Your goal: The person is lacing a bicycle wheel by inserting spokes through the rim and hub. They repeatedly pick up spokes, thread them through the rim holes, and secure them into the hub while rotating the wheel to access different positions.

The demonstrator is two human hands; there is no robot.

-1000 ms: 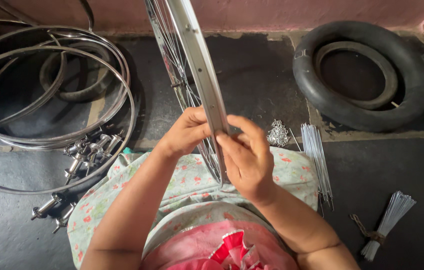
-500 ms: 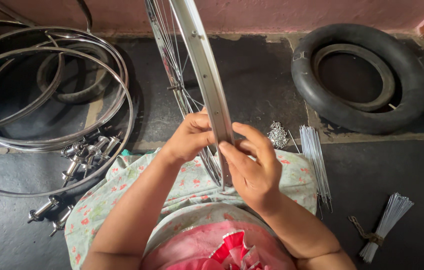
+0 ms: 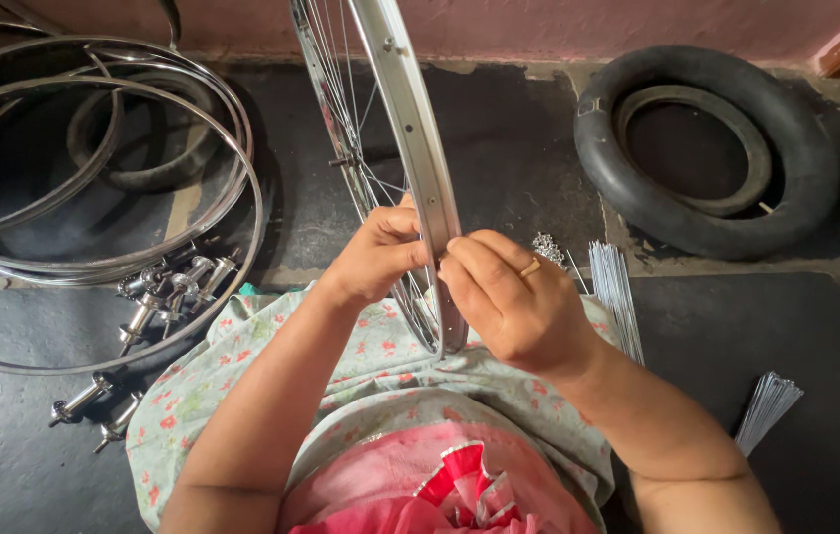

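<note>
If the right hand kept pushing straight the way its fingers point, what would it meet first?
The right hand points left, fingertips already at the upright silver spoked wheel rim. Pushing on, it would press that rim first, then likely the left hand gripping the other side, though depth is unclear.

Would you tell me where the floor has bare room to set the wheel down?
Bare dark mat lies between the wheel rim and the tyre. Left is crowded with loose rims and hubs; spokes lie right.
</note>
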